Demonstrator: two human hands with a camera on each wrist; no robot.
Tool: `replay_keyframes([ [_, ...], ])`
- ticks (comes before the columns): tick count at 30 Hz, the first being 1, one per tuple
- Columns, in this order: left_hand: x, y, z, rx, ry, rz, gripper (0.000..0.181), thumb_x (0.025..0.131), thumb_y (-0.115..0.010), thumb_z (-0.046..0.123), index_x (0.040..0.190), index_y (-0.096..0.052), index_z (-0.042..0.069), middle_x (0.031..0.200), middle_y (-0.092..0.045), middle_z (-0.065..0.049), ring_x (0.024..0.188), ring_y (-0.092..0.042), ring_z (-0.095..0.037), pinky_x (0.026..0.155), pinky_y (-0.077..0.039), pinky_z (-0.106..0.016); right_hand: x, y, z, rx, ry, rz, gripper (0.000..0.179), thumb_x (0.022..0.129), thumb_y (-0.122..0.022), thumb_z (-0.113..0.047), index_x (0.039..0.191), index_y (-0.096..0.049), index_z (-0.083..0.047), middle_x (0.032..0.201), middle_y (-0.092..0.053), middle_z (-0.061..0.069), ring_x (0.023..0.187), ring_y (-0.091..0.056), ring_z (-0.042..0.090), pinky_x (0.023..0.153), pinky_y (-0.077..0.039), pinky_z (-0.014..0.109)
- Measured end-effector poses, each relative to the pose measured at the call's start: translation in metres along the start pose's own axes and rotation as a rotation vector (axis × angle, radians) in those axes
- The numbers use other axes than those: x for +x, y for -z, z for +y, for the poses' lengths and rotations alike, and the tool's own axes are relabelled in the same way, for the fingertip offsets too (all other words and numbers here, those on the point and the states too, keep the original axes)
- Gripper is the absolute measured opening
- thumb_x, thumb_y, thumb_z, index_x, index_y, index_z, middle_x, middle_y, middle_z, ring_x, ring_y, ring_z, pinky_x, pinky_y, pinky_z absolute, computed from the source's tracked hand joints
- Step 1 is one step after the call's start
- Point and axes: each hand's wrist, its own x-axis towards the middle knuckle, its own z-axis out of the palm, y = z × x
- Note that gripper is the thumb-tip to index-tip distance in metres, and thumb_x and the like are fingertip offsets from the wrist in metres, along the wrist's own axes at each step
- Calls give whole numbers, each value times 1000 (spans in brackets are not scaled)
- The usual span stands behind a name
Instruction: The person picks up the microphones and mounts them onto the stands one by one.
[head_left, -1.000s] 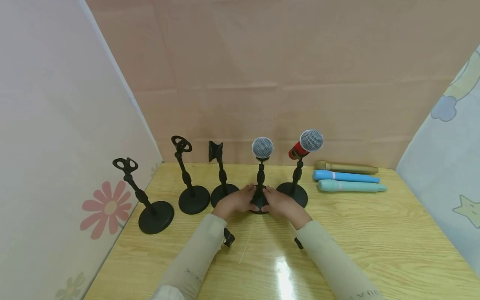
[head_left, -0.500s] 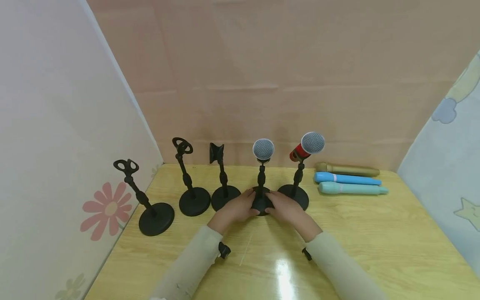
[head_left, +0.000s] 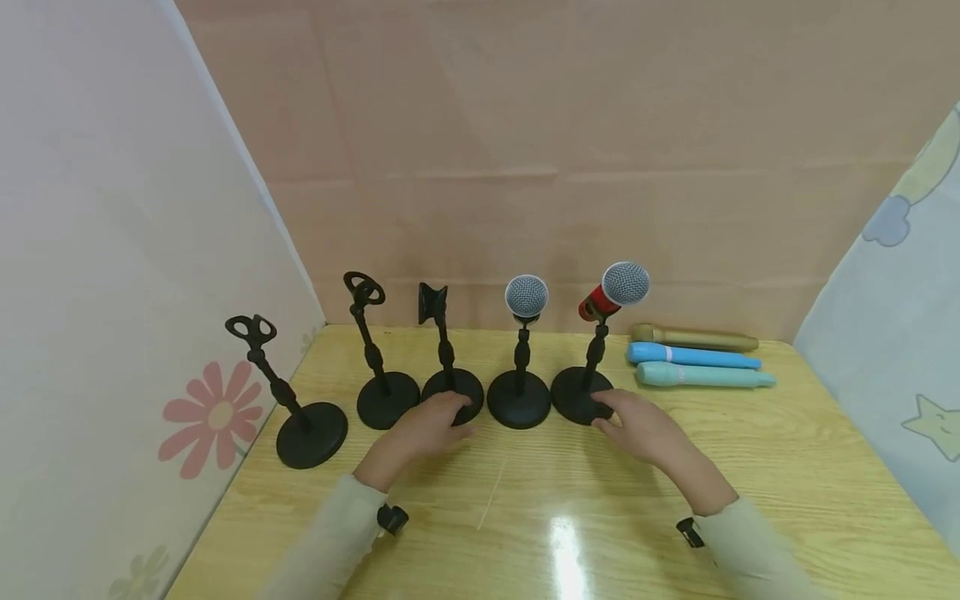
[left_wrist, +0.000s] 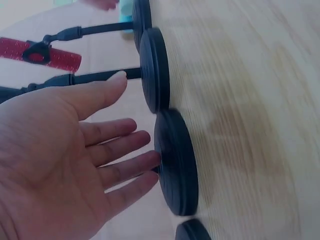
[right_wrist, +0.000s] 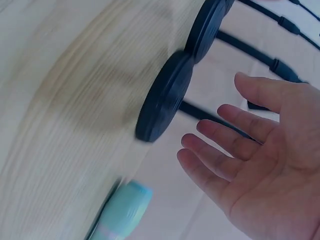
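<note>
My left hand has its fingers spread over the front of the base of a bare black microphone stand. In the left wrist view the palm and extended fingers hold nothing. My right hand reaches to the front right of the base of the stand that carries a red microphone. Its fingers are loosely extended in the right wrist view, nothing in the palm. Between both hands a stand bears a microphone with a silver mesh head.
Two more bare stands, one with a ring clip and one at far left, stand on the wooden table. At right lie a gold microphone, a blue one and a mint one. A backdrop wall rises behind.
Both hands have let go of the middle stand's base and moved apart, the left hand leftward and the right hand rightward. The stands keep about the same places.
</note>
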Motion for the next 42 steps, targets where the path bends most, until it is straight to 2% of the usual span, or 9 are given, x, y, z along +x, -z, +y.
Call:
replay_keyframes([
  [8, -7, 6, -8, 31, 132, 81, 51, 98, -69, 34, 138, -58, 5, 139, -57, -16, 131, -52, -36, 104, -48, -51, -18, 22, 34, 25, -82, -1, 50, 98, -67, -22, 138, -56, 7, 138, -55, 32, 125, -52, 53, 97, -46, 65],
  [12, -7, 4, -10, 64, 171, 101, 56, 97, -71, 35, 141, -55, 4, 145, -52, -18, 136, -46, -40, 106, -46, -54, -21, 27, 52, 31, -101, -3, 54, 99, -66, -22, 141, -51, 7, 141, -51, 34, 126, -49, 56, 96, -45, 67],
  [17, -2, 1, -15, 60, 191, 110, 70, 97, -70, 36, 149, -45, -2, 156, -40, -22, 144, -37, -43, 112, -40, -56, -22, 30, 77, -10, -131, 18, 56, 96, -68, -20, 141, -50, 8, 143, -46, 38, 128, -42, 60, 101, -39, 71],
  [23, 8, -6, -23, 14, 198, 148, 76, 98, -68, 39, 151, -39, -7, 157, -37, -26, 144, -36, -43, 113, -39, -55, -20, 33, 109, -20, -177, 11, 68, 95, -69, -22, 146, -40, 13, 144, -36, 44, 129, -33, 64, 102, -32, 75],
  [28, 17, -14, -30, 18, 208, 161, 80, 98, -64, 48, 152, -39, -6, 158, -36, -25, 145, -35, -42, 113, -39, -54, -15, 37, 132, -58, -220, 9, 68, 96, -66, -19, 147, -36, 15, 144, -33, 45, 127, -29, 68, 101, -32, 77],
  [34, 20, -16, -29, 33, 224, 192, 80, 96, -66, 49, 150, -43, -6, 157, -38, -24, 145, -35, -42, 112, -41, -53, -7, 41, 148, -74, -285, -9, 64, 98, -60, -15, 149, -33, 14, 147, -28, 44, 131, -26, 66, 103, -30, 76],
  [42, 26, -16, -29, 52, 234, 197, 81, 95, -68, 48, 151, -42, -4, 158, -38, -21, 145, -36, -40, 112, -42, -51, -1, 37, 162, -144, -257, 18, 59, 97, -60, -10, 145, -37, 15, 143, -33, 43, 128, -30, 65, 101, -33, 75],
])
